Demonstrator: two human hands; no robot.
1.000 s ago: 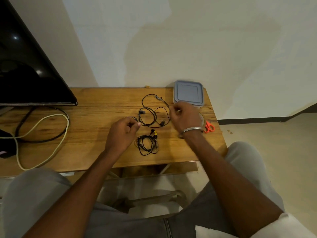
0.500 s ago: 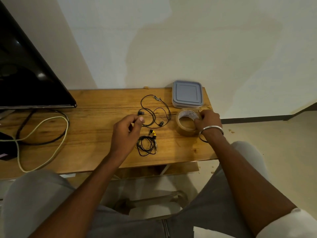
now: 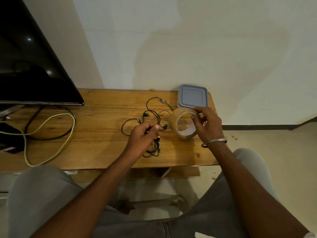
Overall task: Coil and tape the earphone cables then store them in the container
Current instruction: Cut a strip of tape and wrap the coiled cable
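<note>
Gripping tape roll [image 3: 173, 118] in right hand [image 3: 208, 127], tipped on edge before container [image 3: 193, 97]; pinching earphone cable [image 3: 151, 103] in left hand [image 3: 142, 138], left of container.

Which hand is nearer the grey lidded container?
Right. The right hand grips the tape roll just in front of the container; the left hand is farther left and nearer the person, at the earphone cables.

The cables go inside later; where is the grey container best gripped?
Probably across its left and right edges, from above: the container lies flat with lid on, near the wall, and the tape roll in the right hand blocks its front.
</note>
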